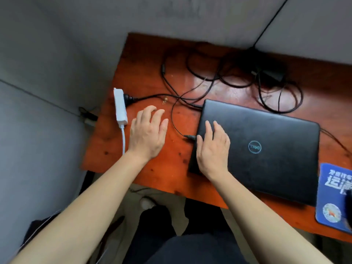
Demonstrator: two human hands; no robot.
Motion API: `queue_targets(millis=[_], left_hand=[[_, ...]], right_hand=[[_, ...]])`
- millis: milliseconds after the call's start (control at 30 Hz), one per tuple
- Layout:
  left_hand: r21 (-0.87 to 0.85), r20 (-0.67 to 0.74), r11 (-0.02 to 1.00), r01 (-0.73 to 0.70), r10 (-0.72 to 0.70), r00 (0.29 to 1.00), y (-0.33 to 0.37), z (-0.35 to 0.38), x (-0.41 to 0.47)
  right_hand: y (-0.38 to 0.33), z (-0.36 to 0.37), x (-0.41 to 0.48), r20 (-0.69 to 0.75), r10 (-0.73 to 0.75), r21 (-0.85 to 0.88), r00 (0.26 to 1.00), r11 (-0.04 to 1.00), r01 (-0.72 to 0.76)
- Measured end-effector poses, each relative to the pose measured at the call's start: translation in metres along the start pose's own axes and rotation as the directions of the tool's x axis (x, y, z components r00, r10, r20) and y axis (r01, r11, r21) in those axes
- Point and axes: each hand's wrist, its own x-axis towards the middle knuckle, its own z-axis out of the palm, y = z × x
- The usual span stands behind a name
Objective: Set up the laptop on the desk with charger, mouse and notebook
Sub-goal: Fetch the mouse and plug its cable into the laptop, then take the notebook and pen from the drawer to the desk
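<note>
A closed black laptop (266, 149) lies on the red-brown desk (156, 168). My right hand (213, 149) rests flat on the lid's left part, fingers spread, thumb by the left edge. A black charger plug (189, 137) sits at that left edge next to my thumb. Its thin cable (172, 115) loops back toward the charger brick (270, 73) among tangled cords at the desk's far side. My left hand (148, 132) hovers open over the desk, between the laptop and a white power strip (120, 106). A blue mouse pad (333, 195) lies at the right edge, with a dark mouse (348, 206) partly cut off.
A black plug (129, 97) is in the white power strip, whose white cord (123, 140) hangs over the desk's left edge. Grey walls close in behind and to the left. My dark-trousered legs are below the desk's front edge.
</note>
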Motion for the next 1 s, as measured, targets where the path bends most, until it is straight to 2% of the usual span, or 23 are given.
queue_targets(millis=[100,233,400,533,600,733,833,900,1000], left_hand=[[0.116,-0.194,0.988,0.099,-0.076,0.978,-0.013,-0.056,0.014],[0.190,-0.451,0.935,0.298,-0.187,0.873,-0.036,-0.124,0.015],[0.249,-0.593,0.833,0.493,-0.272,0.758,-0.054,-0.178,-0.024],[0.302,-0.654,0.707,0.639,-0.335,0.679,-0.076,-0.234,-0.101],[0.327,-0.658,0.661,0.675,-0.354,0.665,-0.084,-0.253,-0.131],[0.326,-0.696,0.513,0.794,-0.438,0.569,-0.085,-0.302,-0.224],[0.304,-0.731,0.419,0.856,-0.473,0.492,-0.078,-0.337,-0.304],[0.282,-0.755,0.358,0.890,-0.489,0.436,-0.064,-0.359,-0.373],[0.252,-0.792,0.267,0.930,-0.496,0.357,-0.043,-0.383,-0.478]], right_hand=[[-0.029,-0.033,0.053,-0.100,-0.195,0.070,0.976,0.977,0.203],[-0.107,-0.067,0.116,-0.271,-0.379,0.189,0.885,0.880,0.435],[-0.191,-0.081,0.117,-0.378,-0.522,0.224,0.765,0.750,0.622],[-0.259,-0.093,0.066,-0.385,-0.643,0.272,0.662,0.607,0.747],[-0.279,-0.098,0.046,-0.360,-0.680,0.283,0.638,0.572,0.770],[-0.326,-0.117,-0.022,-0.323,-0.788,0.307,0.524,0.437,0.846],[-0.365,-0.132,-0.087,-0.335,-0.830,0.330,0.445,0.340,0.881],[-0.387,-0.141,-0.147,-0.347,-0.862,0.331,0.370,0.256,0.908],[-0.412,-0.153,-0.248,-0.334,-0.895,0.351,0.297,0.174,0.920]])
